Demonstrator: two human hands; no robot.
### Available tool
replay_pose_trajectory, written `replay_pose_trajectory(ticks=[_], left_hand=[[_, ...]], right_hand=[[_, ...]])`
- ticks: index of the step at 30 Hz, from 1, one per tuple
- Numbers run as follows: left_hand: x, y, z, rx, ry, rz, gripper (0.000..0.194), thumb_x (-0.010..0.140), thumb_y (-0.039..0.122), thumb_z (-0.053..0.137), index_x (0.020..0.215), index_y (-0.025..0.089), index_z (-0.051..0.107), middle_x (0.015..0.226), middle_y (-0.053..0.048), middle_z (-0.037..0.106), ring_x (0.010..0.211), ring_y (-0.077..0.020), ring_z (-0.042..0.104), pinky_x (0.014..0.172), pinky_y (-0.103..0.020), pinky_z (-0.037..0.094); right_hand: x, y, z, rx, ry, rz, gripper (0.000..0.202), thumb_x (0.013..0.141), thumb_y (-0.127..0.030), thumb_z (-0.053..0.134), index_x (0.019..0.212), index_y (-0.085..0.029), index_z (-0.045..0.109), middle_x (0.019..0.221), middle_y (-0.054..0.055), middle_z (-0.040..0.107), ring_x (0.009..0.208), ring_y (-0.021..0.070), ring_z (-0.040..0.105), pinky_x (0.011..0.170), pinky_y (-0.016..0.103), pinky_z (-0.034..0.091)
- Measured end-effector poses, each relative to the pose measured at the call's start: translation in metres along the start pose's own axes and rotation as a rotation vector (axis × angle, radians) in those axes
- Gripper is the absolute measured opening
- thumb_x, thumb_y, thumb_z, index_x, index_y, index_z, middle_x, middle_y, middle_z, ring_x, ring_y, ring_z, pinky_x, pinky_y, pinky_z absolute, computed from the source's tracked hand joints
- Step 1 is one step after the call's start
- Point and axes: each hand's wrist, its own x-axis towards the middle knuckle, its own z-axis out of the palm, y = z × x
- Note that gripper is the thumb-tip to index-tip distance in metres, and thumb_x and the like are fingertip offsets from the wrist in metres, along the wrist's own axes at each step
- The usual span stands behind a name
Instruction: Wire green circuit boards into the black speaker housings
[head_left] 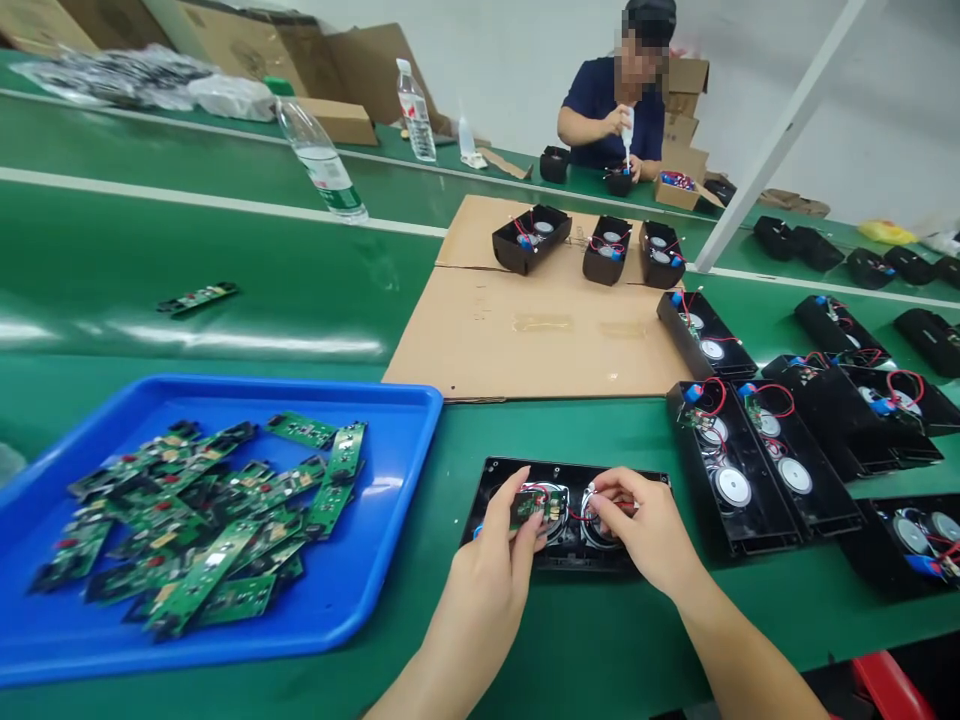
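A black speaker housing (559, 468) lies on the green bench in front of me, its open side up, with two round speakers inside. My left hand (499, 535) holds a small green circuit board (553, 500) between thumb and fingers over the housing's left half. Over the right-hand speaker (592, 530), my right hand (637, 515) is closed in a pinch on thin red and black wires. A red wire runs between the two hands. The fingers partly hide the speakers and the wire ends.
To the left, a blue tray (397, 510) holds a heap of circuit boards. Several black speaker housings (739, 480) stand at right. Cardboard (540, 340) lies beyond my hands, with housings on its far edge. A bottle (322, 165) stands farther back. A co-worker (589, 100) sits opposite.
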Motion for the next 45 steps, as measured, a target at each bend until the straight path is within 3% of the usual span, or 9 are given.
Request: replay_pose_trajectory(ticks=[3, 9, 14, 22, 29, 33, 36, 40, 45], left_hand=[[-0.001, 0.000, 0.003, 0.007, 0.029, 0.010, 0.042, 0.090, 0.044, 0.040, 0.124, 0.019, 0.048, 0.081, -0.004, 0.076, 0.070, -0.0207, 0.074, 0.064, -0.029, 0.059], [0.003, -0.020, 0.006, 0.058, 0.052, 0.131, 0.046, 0.089, 0.049, 0.038, 0.121, 0.018, 0.051, 0.075, -0.005, 0.076, 0.063, -0.0214, 0.073, 0.055, -0.027, 0.059], [0.003, -0.025, 0.007, 0.209, 0.043, 0.220, 0.041, 0.093, 0.042, 0.034, 0.123, 0.019, 0.050, 0.070, -0.004, 0.075, 0.059, -0.0206, 0.073, 0.049, -0.024, 0.056], [0.006, -0.010, -0.009, 0.387, -0.144, 0.393, 0.035, 0.094, 0.026, 0.032, 0.123, 0.019, 0.050, 0.080, -0.005, 0.076, 0.062, -0.0182, 0.072, 0.053, -0.022, 0.054], [0.007, -0.011, -0.010, 0.398, -0.144, 0.425, 0.038, 0.094, 0.025, 0.030, 0.126, 0.017, 0.048, 0.064, -0.002, 0.073, 0.050, -0.0179, 0.069, 0.054, -0.024, 0.055], [0.007, -0.010, -0.009, 0.389, -0.136, 0.418, 0.039, 0.094, 0.023, 0.029, 0.127, 0.014, 0.046, 0.073, -0.005, 0.075, 0.062, -0.0203, 0.072, 0.055, -0.025, 0.055], [0.008, -0.010, -0.011, 0.304, -0.173, 0.415, 0.038, 0.093, 0.021, 0.030, 0.127, 0.013, 0.046, 0.084, -0.008, 0.076, 0.072, -0.0203, 0.073, 0.058, -0.024, 0.056], [0.010, -0.008, -0.016, 0.209, -0.242, 0.424, 0.035, 0.092, 0.019, 0.031, 0.122, 0.018, 0.050, 0.088, -0.005, 0.075, 0.074, -0.0176, 0.073, 0.065, -0.023, 0.055], [0.010, -0.001, -0.021, 0.100, -0.293, 0.371, 0.032, 0.089, 0.017, 0.035, 0.113, 0.024, 0.054, 0.086, -0.001, 0.075, 0.076, -0.0154, 0.072, 0.068, -0.021, 0.055]], right_hand=[[-0.001, 0.000, 0.000, -0.071, -0.010, -0.078, 0.012, 0.079, -0.026, 0.053, 0.075, -0.017, 0.061, 0.069, 0.002, 0.063, 0.059, 0.0122, 0.058, 0.054, 0.022, 0.048], [-0.005, 0.001, 0.006, -0.429, 0.000, -0.390, 0.020, 0.088, -0.019, 0.045, 0.078, -0.017, 0.062, 0.067, 0.002, 0.059, 0.059, 0.0128, 0.053, 0.053, 0.023, 0.043], [-0.007, 0.002, 0.011, -0.653, -0.075, -0.547, 0.025, 0.092, -0.015, 0.039, 0.077, -0.016, 0.059, 0.069, 0.003, 0.057, 0.062, 0.0133, 0.052, 0.057, 0.023, 0.041], [-0.007, 0.005, 0.013, -0.838, -0.050, -0.597, 0.026, 0.088, -0.011, 0.040, 0.066, -0.018, 0.053, 0.066, 0.001, 0.049, 0.058, 0.0123, 0.045, 0.054, 0.022, 0.037], [-0.008, 0.006, 0.015, -0.890, -0.013, -0.674, 0.032, 0.091, -0.013, 0.036, 0.064, -0.018, 0.051, 0.064, 0.001, 0.047, 0.056, 0.0128, 0.043, 0.051, 0.024, 0.034], [-0.007, 0.006, 0.016, -0.919, -0.013, -0.758, 0.039, 0.095, -0.015, 0.032, 0.063, -0.017, 0.053, 0.061, 0.002, 0.049, 0.055, 0.0142, 0.045, 0.051, 0.026, 0.034], [-0.007, 0.007, 0.015, -0.827, -0.044, -0.704, 0.038, 0.098, -0.020, 0.031, 0.071, -0.016, 0.057, 0.065, 0.003, 0.055, 0.058, 0.0150, 0.050, 0.053, 0.027, 0.039], [-0.007, 0.005, 0.010, -0.637, -0.092, -0.572, 0.029, 0.098, -0.031, 0.036, 0.108, -0.013, 0.056, 0.075, 0.005, 0.062, 0.064, 0.0161, 0.056, 0.058, 0.028, 0.045], [-0.007, 0.001, 0.006, -0.521, -0.183, -0.529, 0.027, 0.097, -0.032, 0.040, 0.099, -0.016, 0.062, 0.078, 0.005, 0.063, 0.070, 0.0161, 0.057, 0.063, 0.028, 0.047]])
